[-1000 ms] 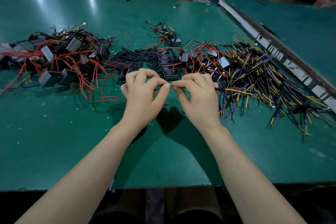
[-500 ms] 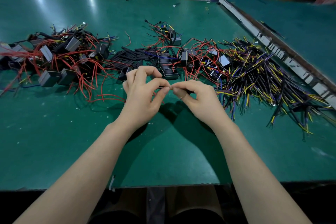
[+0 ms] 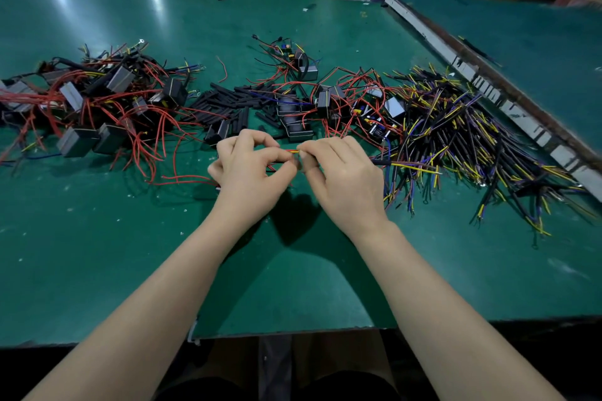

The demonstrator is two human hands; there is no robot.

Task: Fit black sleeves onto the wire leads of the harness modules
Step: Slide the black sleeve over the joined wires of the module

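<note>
Both hands meet over the green table (image 3: pixel 97 238) in the head view. My left hand (image 3: pixel 250 169) pinches thin wire leads, red and yellow (image 3: pixel 292 151), between thumb and forefinger. My right hand (image 3: pixel 342 172) pinches a black sleeve (image 3: pixel 379 161) whose far end sticks out to the right with yellow and dark wires trailing from it. The fingertips of the two hands nearly touch. A pile of loose black sleeves (image 3: pixel 228 104) lies just beyond the hands. Black modules with red leads (image 3: pixel 97 101) are heaped at the left.
Sleeved wire bundles in black, yellow and purple (image 3: pixel 472 140) spread to the right. More modules (image 3: pixel 303 107) sit mid-table. A metal rail (image 3: pixel 488 75) divides this table from another at the right. Boxes and stools stand behind the far edge.
The hands stay together at the table's middle. The right hand has turned so the sleeve end with its trailing wires shows at its right side again.
</note>
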